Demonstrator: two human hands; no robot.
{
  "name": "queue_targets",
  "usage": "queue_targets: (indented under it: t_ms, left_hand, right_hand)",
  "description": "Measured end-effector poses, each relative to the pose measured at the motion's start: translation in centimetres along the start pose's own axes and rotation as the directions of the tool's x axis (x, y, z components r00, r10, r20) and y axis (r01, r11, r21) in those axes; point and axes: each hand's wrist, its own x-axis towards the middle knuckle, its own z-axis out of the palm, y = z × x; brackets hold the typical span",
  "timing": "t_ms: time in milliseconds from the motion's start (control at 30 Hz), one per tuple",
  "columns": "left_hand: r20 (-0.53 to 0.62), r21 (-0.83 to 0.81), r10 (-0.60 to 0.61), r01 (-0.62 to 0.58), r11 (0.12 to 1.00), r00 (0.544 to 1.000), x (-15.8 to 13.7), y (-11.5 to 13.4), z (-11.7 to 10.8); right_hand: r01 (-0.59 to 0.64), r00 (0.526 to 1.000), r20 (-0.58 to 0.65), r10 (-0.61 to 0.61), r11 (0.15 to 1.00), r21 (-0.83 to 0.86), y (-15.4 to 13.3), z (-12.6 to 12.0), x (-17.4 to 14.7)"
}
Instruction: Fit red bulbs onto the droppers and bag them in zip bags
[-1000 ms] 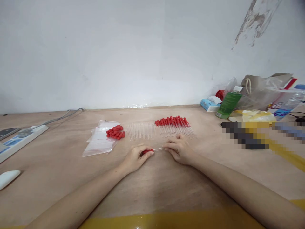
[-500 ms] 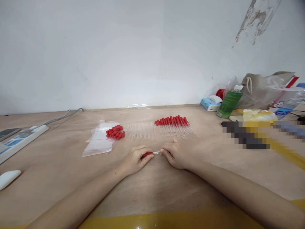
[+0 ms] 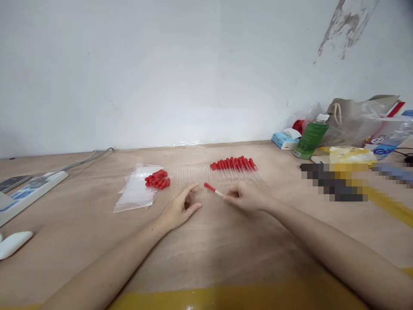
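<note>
My right hand (image 3: 243,197) pinches a glass dropper (image 3: 215,190) by its clear tube, with the red rubber bulb pointing up and left. Beside it, my left hand (image 3: 182,206) is open, thumb and fingers apart, holding nothing. Beyond the left fingers lies a row of bare glass tubes (image 3: 192,177). Right of that row, several droppers with red bulbs (image 3: 235,165) lie side by side, bulbs toward the wall. A pile of loose red rubber bulbs (image 3: 157,179) rests on clear plastic bags (image 3: 134,196) at the left.
At the left are a white power strip (image 3: 35,193) with a grey cable and a white object (image 3: 16,244). A green bottle (image 3: 311,137), a blue tissue pack (image 3: 285,140) and plastic bags stand at the back right. A blurred dark patch lies before them.
My left hand has let go of the red bulb and opened. My right hand has moved slightly right and away from me, carrying the dropper, which now tilts.
</note>
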Motion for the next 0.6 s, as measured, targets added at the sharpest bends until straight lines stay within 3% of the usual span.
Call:
queue_targets:
  t_ms: [67,133,233,300,600]
  left_hand:
    - [0.014,-0.009,-0.056,0.057,0.998,0.998,-0.1,-0.2,0.0]
    - [0.058,-0.007,-0.058,0.058,0.998,0.997,0.0,-0.2,0.0]
    - [0.114,0.011,-0.033,0.032,0.999,0.993,0.2,0.0,0.0]
    - [0.128,0.016,-0.022,0.021,1.0,0.991,0.3,0.1,-0.1]
    - [0.148,0.014,-0.014,0.012,1.0,0.989,0.3,-0.2,-0.2]
  right_hand:
    - [-0.151,0.983,-0.094,0.157,0.986,0.065,1.0,-0.9,0.9]
    - [-0.282,0.917,-0.257,0.305,0.952,0.121,2.4,-1.5,2.3]
    - [-0.408,0.781,-0.482,0.397,0.909,0.087,4.2,-1.6,4.6]
    - [-0.45,0.738,-0.535,0.412,0.891,0.064,4.9,-1.3,5.9]
    - [-0.537,0.723,-0.556,0.41,0.84,-0.079,5.3,0.2,6.8]
